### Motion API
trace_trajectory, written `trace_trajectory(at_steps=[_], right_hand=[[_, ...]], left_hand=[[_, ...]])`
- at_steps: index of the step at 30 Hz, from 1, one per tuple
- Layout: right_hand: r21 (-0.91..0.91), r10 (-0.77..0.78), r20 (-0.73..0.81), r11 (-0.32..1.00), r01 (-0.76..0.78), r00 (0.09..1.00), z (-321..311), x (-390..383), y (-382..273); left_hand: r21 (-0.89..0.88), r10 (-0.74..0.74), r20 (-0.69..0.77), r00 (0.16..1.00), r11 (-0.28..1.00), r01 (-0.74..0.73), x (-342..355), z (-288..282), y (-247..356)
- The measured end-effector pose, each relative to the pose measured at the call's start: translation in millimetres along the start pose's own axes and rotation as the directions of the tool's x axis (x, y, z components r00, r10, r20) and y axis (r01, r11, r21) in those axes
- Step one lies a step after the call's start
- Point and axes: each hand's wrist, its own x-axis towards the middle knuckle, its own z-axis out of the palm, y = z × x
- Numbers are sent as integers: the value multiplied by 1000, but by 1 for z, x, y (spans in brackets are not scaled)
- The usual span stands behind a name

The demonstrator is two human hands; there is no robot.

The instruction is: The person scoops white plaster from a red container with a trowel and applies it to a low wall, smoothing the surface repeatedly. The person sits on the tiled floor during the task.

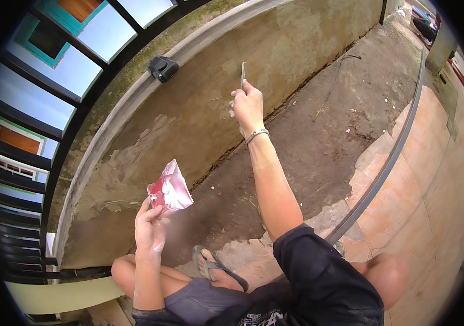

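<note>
My left hand (150, 225) grips a torn red-and-white packet (171, 187), open at the top, with white paste or powder inside and on its edges. White smears show on the fingers. My right arm reaches out to the low plastered wall (204, 103). In my right hand (249, 106) is a thin scraper (243, 75), seen nearly edge-on, its blade pointing up and close to the wall's face. Whether the blade touches the wall, I cannot tell. Lighter patches of filler mark the wall around it.
A small black device (162, 68) sits on the wall's rounded top ledge, in front of a black metal fence (60, 81). A bare dirt strip (319, 141) runs along the wall's foot, with a thin cable (332, 81). A metal bar (389, 168) edges the orange tiles (406, 190).
</note>
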Motion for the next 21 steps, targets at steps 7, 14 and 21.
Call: trace_trajectory(at_steps=[7, 14, 21], right_hand=[[-276, 148, 231, 958, -81, 962, -14, 9, -35], [-414, -35, 339, 892, 183, 940, -7, -13, -10], [-194, 73, 102, 980, -52, 992, -18, 1, -30]], left_hand=[[1, 11, -6, 1000, 1000, -11, 19, 1, -12], [-27, -20, -41, 999, 999, 18, 23, 6, -19], [-48, 34, -12, 999, 998, -34, 22, 1, -15]])
